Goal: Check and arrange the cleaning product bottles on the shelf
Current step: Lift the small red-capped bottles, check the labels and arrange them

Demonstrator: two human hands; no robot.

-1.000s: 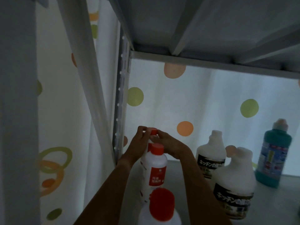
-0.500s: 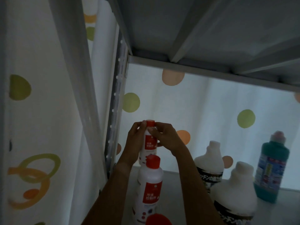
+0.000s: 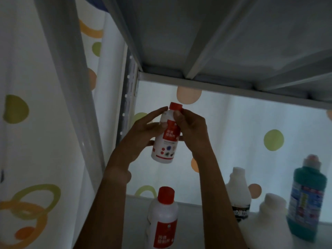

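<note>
head: hands point(image 3: 168, 130) around raised bottle point(image 3: 166, 139)

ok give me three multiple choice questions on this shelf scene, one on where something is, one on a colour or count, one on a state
1. Where is the tall teal plastic bottle?
A. at the right end of the shelf
B. in the person's hands
C. at the left end, by the curtain

2. What colour is the cap of the small white plastic bottle with a red label that is held up?
A. green
B. red
C. white

3. What state is that held bottle in?
A. lying on its side on the shelf
B. standing on the shelf untouched
C. lifted clear of the shelf in both hands

Answers:
1 A: it stands at the far right, past the two white jugs.
2 B: the cap above the fingers is red.
3 C: the left hand grips its body and the right hand holds it near the cap, well above the shelf board.
</note>
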